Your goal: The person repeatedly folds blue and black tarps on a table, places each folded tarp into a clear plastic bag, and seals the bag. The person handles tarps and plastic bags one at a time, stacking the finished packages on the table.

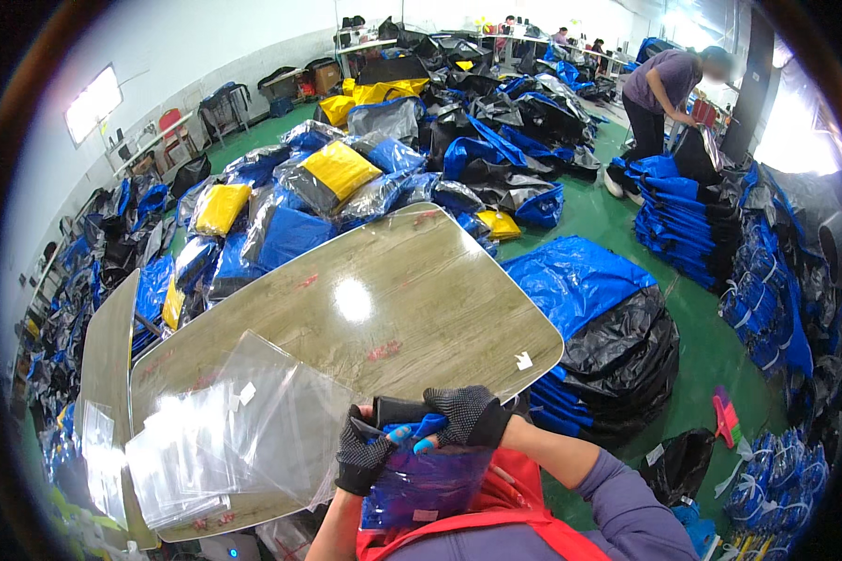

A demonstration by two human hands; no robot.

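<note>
Close to my body, at the table's near edge, both hands grip a folded blue-and-black sheet [400, 411]. Its lower part shows blue through a clear plastic bag [426, 491] with a small pale label. My left hand [362, 456], in a dark dotted glove with bare fingertips, closes on the left side of the bundle. The gloved right hand [465, 418] closes on its upper right side, and the thumbs nearly meet at the middle. Blue marks colour some fingertips. Flat clear plastic bags [253, 425] lie spread over the table beside my left hand.
The wood-patterned table [430, 290] has a curved far edge. Bagged blue-and-yellow bundles [332, 178] are heaped beyond it. A blue-and-black stack [617, 346] stands to the right on the green floor, near a pink-and-green brush [725, 416]. Another person [664, 89] bends over a stack at far right.
</note>
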